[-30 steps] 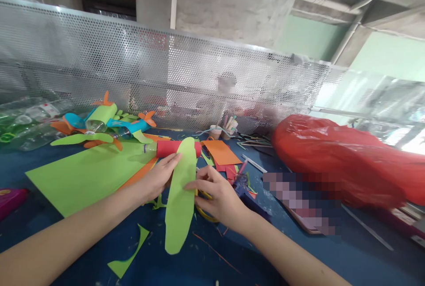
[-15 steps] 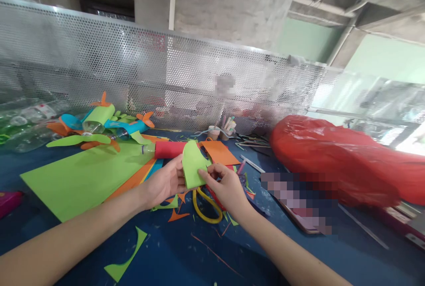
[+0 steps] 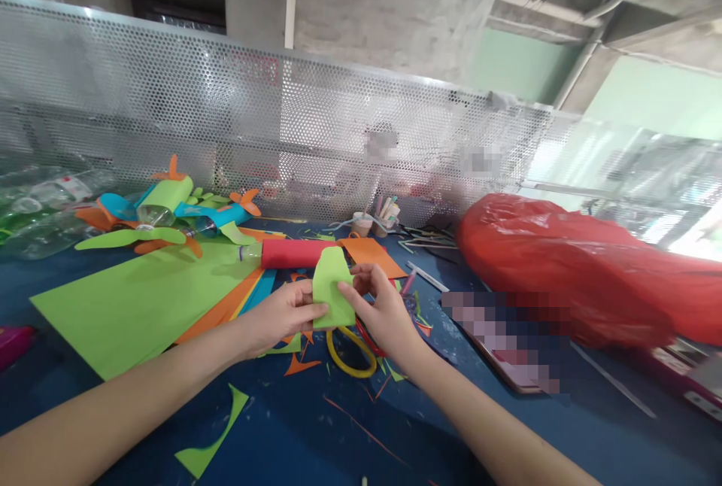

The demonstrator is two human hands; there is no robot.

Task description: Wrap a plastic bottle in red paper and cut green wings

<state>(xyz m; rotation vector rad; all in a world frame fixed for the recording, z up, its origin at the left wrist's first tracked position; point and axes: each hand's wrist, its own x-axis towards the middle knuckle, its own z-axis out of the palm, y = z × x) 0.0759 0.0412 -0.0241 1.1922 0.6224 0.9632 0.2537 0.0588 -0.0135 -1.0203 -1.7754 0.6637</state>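
Observation:
Between my two hands is a green foam sheet piece [image 3: 332, 287] with a rounded top, held upright above the table. My left hand [image 3: 293, 313] pinches its lower left edge, thumb in front and fingers behind. My right hand [image 3: 380, 305] grips its right edge, also with the thumb on the front. Just below lie scissors with a yellow handle loop [image 3: 353, 354], partly hidden by the hands. Behind the piece rests a bottle wrapped in red [image 3: 293, 253]. Orange scraps [image 3: 301, 366] and a curved green offcut [image 3: 214, 433] lie on the blue table [image 3: 282, 426].
Large green sheets [image 3: 141, 298] spread at left, near bottle models with propellers [image 3: 166, 204] and clear bottles [image 3: 45, 208]. An orange sheet [image 3: 372, 256] and cups of pens [image 3: 383, 219] stand farther back. At right are a phone-like blurred object [image 3: 502, 350] and a red plastic bag [image 3: 553, 268].
The green piece has turned and now stands straighter, showing a narrower outline. My left thumb has come round onto its front, while my right hand keeps its hold.

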